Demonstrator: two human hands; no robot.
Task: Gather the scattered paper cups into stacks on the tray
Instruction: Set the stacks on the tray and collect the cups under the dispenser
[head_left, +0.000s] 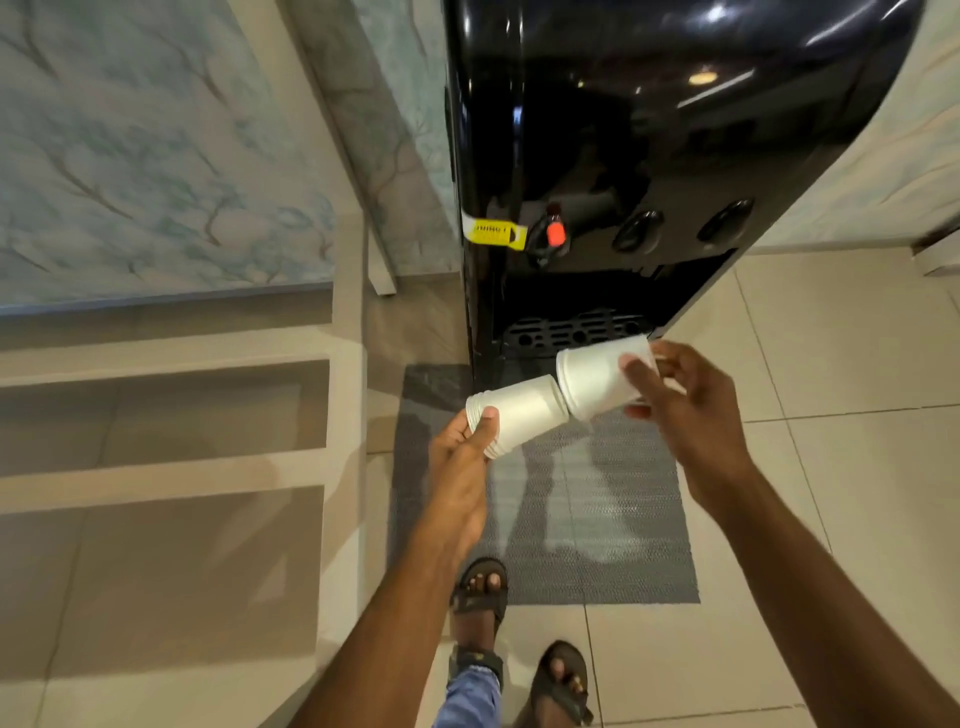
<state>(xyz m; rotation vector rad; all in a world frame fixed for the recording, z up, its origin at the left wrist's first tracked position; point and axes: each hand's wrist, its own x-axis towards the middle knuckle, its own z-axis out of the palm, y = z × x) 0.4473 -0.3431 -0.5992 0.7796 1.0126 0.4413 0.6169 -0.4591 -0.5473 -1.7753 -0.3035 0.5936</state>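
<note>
L hand (462, 467) grips stack (519, 415), base rightward, touching mouth of cup (597, 379) pinched in R hand (691, 415); axes approx. collinear.

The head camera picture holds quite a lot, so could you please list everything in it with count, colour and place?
cup stack: one, white, lying sideways in left hand
second cup: one or a few, white, in right hand, end against the stack's
water dispenser: one, glossy black, upper right
red tap: one, dispenser front
black taps: two, right of red tap
yellow tag: one, beside red tap
drip grille: one, black, dispenser recess
mat: one, grey, floor before dispenser
shelf unit: one, beige, blue-veined top, left
sandals: two, dark, bottom centre
left hand: fingers grip stack's rim end
right hand: fingers hold second cup
</note>
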